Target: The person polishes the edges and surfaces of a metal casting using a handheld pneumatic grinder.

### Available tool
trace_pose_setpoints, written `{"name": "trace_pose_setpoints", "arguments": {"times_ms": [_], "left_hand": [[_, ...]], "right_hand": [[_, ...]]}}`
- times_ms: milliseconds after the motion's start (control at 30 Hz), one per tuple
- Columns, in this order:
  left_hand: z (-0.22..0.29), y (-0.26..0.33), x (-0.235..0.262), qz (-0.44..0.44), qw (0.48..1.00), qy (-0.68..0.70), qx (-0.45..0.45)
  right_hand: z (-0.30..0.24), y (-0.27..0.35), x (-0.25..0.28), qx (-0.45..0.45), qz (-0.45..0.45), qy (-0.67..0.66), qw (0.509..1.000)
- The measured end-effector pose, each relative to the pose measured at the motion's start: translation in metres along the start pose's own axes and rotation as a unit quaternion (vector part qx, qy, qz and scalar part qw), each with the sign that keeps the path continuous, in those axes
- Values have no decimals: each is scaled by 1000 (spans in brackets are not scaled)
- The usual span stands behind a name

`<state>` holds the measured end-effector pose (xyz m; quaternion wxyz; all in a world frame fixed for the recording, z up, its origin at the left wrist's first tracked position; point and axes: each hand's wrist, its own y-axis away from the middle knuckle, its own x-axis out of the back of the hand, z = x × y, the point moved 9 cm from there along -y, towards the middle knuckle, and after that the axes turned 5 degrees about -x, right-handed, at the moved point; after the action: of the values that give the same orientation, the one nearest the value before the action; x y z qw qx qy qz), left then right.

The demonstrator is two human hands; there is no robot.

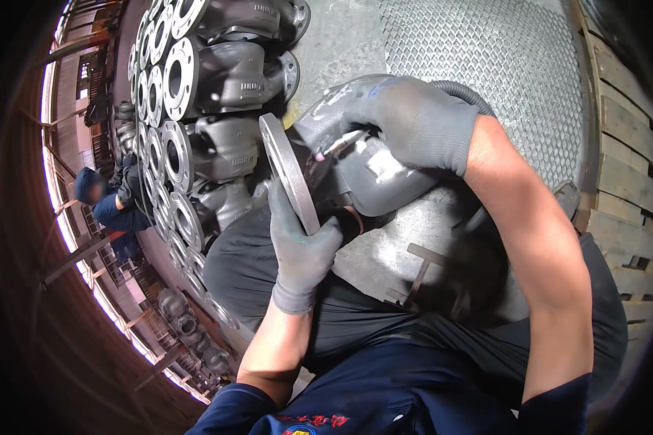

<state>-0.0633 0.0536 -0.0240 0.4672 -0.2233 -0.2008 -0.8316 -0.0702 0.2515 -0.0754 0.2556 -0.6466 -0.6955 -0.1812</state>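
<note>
Left hand (297, 250) clamped on a flange (294, 177), right hand (424, 123) round a pink-tipped tool (339, 146) — mid-job, though can't tell what's finished.

Flanged valve casting (403, 190): matt, grainy metal
Work gloves (432, 119): matt knit cloth
Diamond mesh (493, 54): ridged metal
Pallet (624, 196): rough bare wood
</note>
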Motion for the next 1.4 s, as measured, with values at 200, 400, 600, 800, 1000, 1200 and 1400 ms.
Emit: {"name": "trace_pose_setpoints", "arguments": {"times_ms": [200,400,600,800,1000,1200,1400], "left_hand": [[-5,2,4,7,996,-68,-49],[-7,-7,4,16,998,-60,-21],[-18,-12,6,37,998,-8,56],[-13,-10,8,37,998,-22,38],[-7,-14,5,25,998,-55,-1],[4,-26,-1,31,999,-34,-18],[25,-52,-18,-8,995,89,47]], "right_hand": [[-1,3,5,-56,10,-40,998],[16,8,29,-109,9,49,993],[6,0,25,-79,-54,113,989],[-17,-21,4,-47,-138,183,972],[-3,-23,8,-58,-116,205,970],[18,1,50,-176,-21,98,979],[59,138,122,-303,321,-31,897]]}}
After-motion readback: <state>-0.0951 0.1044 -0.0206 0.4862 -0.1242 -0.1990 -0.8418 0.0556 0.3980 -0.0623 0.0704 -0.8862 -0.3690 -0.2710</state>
